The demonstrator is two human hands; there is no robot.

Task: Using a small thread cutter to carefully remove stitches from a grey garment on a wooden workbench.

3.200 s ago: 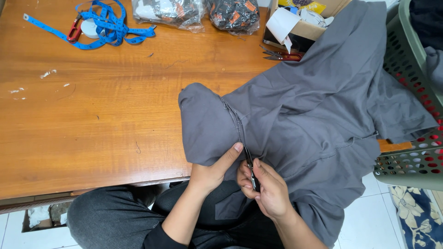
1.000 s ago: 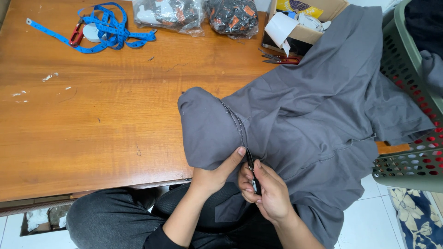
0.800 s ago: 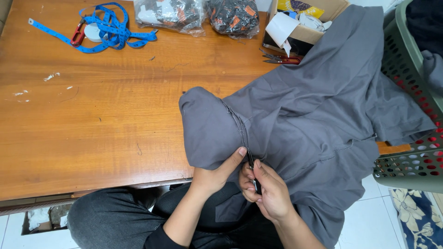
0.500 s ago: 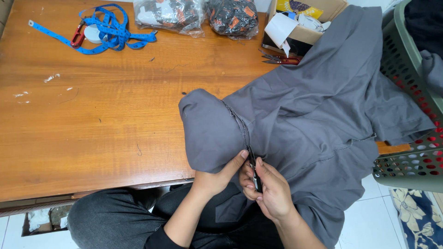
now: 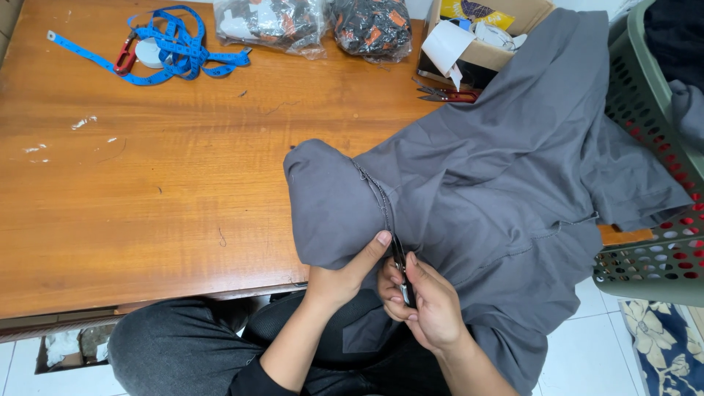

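From the head view, a grey garment [image 5: 499, 183] lay spread over the right part of a wooden table [image 5: 147, 205], its near edge hanging off the front towards the person's lap. The left hand [image 5: 345, 275] gripped a bunched fold of the cloth at the table's edge, thumb stretched up along a stitched seam [image 5: 378, 202] and the other fingers curled under the fold. The right hand [image 5: 425, 304] sat just beside it, fingers closed around a small dark snipper [image 5: 401, 275] whose tip touched the seam by the left thumb. At the far left lay a blue tape [image 5: 172, 51]; two clear bags [image 5: 323, 26] sat at the far edge, with a cardboard box [image 5: 484, 37] and red-handled scissors [image 5: 447, 94] near the garment's top. A green basket [image 5: 645, 242] stood at the right, touching the cloth.
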